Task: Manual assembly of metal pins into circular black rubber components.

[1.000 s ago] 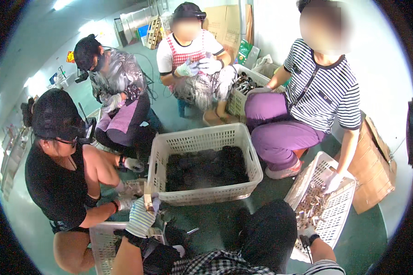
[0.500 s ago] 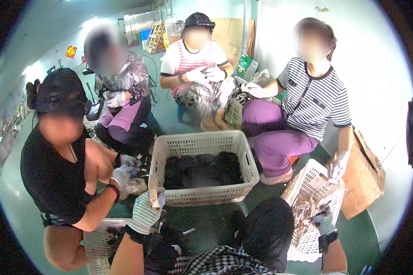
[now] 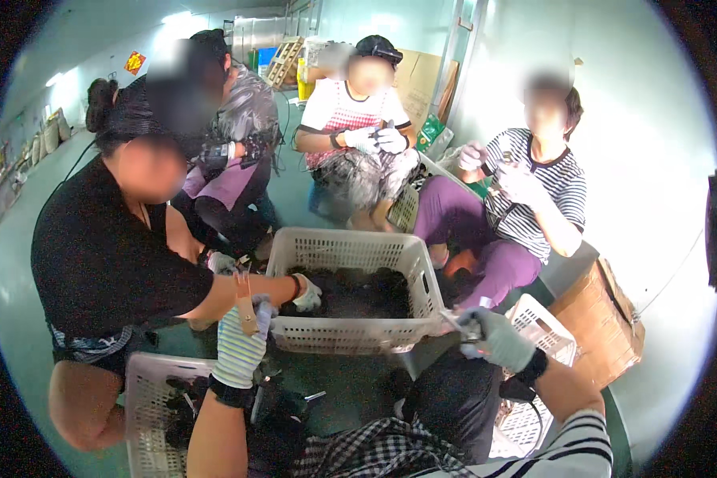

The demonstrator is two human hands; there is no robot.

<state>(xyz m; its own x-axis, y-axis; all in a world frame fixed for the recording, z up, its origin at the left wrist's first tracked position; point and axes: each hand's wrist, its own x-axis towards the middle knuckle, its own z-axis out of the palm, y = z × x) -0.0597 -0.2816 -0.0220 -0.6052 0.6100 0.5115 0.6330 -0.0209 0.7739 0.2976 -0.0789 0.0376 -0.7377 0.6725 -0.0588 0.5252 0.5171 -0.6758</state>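
My left hand (image 3: 241, 344), in a striped knit glove, is raised at the near left corner of the central white basket (image 3: 342, 338). It grips a flat tan strip (image 3: 247, 312) with thin prongs at its upper end. My right hand (image 3: 498, 341), in a grey glove, is closed near the basket's right corner. A slim pale piece (image 3: 452, 321) sticks out from its fingers; blur hides what kind it is. Dark clumps (image 3: 358, 293) fill the bottom of the central basket. A co-worker's gloved hand (image 3: 307, 295) reaches in among them from the left.
A second white basket (image 3: 147, 406) with dark clumps stands at near left. To my right is another white basket (image 3: 534, 319), partly behind my arm, beside a cardboard box (image 3: 601, 323). Several co-workers sit around the central basket. My knee (image 3: 450, 398) rises in front.
My right hand has come up and left, out of the right basket. The left co-worker has leaned in and put a hand into the central basket. The striped-shirt co-worker has raised both hands.
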